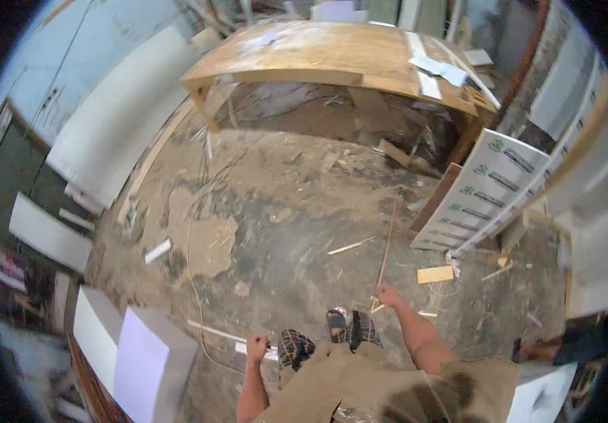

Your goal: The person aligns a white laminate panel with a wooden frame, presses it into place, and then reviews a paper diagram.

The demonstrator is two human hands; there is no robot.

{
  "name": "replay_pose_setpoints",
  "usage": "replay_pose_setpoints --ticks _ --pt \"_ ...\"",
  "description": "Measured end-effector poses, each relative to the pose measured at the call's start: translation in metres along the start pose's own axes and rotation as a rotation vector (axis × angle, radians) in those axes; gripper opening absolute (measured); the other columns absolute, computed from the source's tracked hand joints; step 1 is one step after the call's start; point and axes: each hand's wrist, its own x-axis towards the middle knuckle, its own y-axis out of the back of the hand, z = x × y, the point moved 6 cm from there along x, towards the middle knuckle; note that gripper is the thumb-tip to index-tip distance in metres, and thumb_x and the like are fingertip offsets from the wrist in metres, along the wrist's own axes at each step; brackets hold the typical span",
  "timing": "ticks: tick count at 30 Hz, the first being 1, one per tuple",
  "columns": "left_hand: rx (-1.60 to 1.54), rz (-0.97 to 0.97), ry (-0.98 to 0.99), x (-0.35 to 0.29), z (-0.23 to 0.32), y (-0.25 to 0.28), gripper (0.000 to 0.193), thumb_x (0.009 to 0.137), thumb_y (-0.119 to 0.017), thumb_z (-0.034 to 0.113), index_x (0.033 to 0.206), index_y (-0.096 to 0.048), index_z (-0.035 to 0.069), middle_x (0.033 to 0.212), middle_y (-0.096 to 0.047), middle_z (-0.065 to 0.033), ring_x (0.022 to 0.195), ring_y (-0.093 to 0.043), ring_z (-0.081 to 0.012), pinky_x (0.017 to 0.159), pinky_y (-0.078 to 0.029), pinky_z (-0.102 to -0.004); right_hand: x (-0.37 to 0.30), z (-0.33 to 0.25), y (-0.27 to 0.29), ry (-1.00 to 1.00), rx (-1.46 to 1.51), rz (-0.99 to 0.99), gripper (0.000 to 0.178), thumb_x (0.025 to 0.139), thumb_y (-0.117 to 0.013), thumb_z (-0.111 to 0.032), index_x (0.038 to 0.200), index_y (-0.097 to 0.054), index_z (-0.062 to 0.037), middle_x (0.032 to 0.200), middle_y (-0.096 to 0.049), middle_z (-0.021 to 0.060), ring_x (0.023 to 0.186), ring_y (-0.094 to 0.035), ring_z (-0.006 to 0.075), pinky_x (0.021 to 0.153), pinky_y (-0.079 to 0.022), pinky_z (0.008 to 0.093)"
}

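Note:
My left hand (258,348) is closed in front of my left knee, with a small dark bit showing at its fingers that I cannot make out. Below it on the floor lie a long white strip (214,330) and a short white piece (250,348). Ahead of my right knee, my right hand (388,297) is also closed. A thin brown wooden strip (389,243) runs along the floor up to that hand; whether the fingers grip it or merely pass over it is unclear.
A large wooden table (304,53) stands across the far side. White panels lean at left (124,116) and a printed board (484,190) leans at right. White box-like pieces (142,363) stand near left. A cable (189,268), a yellow wood block (435,274) and offcuts litter the floor.

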Motion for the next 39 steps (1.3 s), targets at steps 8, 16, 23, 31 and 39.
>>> replay_pose_setpoints --ticks 8,16,23,31,39 --pt "0.691 -0.470 -0.125 0.095 -0.002 -0.046 0.030 0.089 -0.061 0.028 0.090 -0.068 -0.001 0.079 -0.068 -0.0122 0.065 -0.065 -0.0217 0.058 -0.052 -0.0355 -0.060 -0.037 -0.079 -0.082 0.054 -0.244 0.039 0.083 -0.056 -0.027 0.116 -0.067 -0.0101 0.114 -0.066 0.0203 0.103 -0.062 0.0396 0.090 -0.049 0.0472" --pt "1.002 -0.949 -0.341 0.240 0.172 -0.140 0.027 0.089 -0.060 0.026 0.093 -0.066 0.000 0.078 -0.067 -0.0115 0.065 -0.064 -0.0210 0.056 -0.050 -0.0338 -0.220 -0.013 -0.078 -0.670 0.548 0.475 0.037 0.082 -0.061 -0.030 0.108 -0.069 -0.0059 0.102 -0.068 0.0199 0.093 -0.065 0.0368 0.082 -0.051 0.0447" --pt "1.162 -0.836 -0.561 0.304 0.341 -0.262 0.025 0.089 -0.060 0.024 0.095 -0.064 0.000 0.077 -0.065 -0.0110 0.065 -0.063 -0.0204 0.053 -0.049 -0.0324 -0.307 -0.072 -0.168 -0.946 1.050 0.863 0.043 0.083 -0.063 -0.035 0.113 -0.068 -0.0054 0.108 -0.068 0.0204 0.097 -0.066 0.0347 0.084 -0.051 0.0430" --pt "1.049 -1.068 -0.800 0.147 0.361 -0.471 0.023 0.089 -0.059 0.022 0.098 -0.062 0.001 0.076 -0.063 -0.0103 0.066 -0.063 -0.0197 0.051 -0.047 -0.0307 -0.338 -0.150 -0.399 -1.440 1.411 0.818 0.047 0.081 -0.062 -0.044 0.105 -0.071 -0.0058 0.097 -0.070 0.0174 0.084 -0.067 0.0309 0.075 -0.053 0.0432" --pt "1.603 -1.776 -0.648 -0.185 0.020 -0.499 0.029 0.088 -0.064 0.027 0.108 -0.067 0.007 0.089 -0.068 -0.0101 0.078 -0.067 -0.0227 0.064 -0.053 -0.0381 -0.430 -0.049 -0.474 -1.546 1.171 1.008 0.050 0.080 -0.060 -0.048 0.103 -0.071 -0.0046 0.100 -0.068 0.0219 0.091 -0.064 0.0391 0.082 -0.049 0.0489"
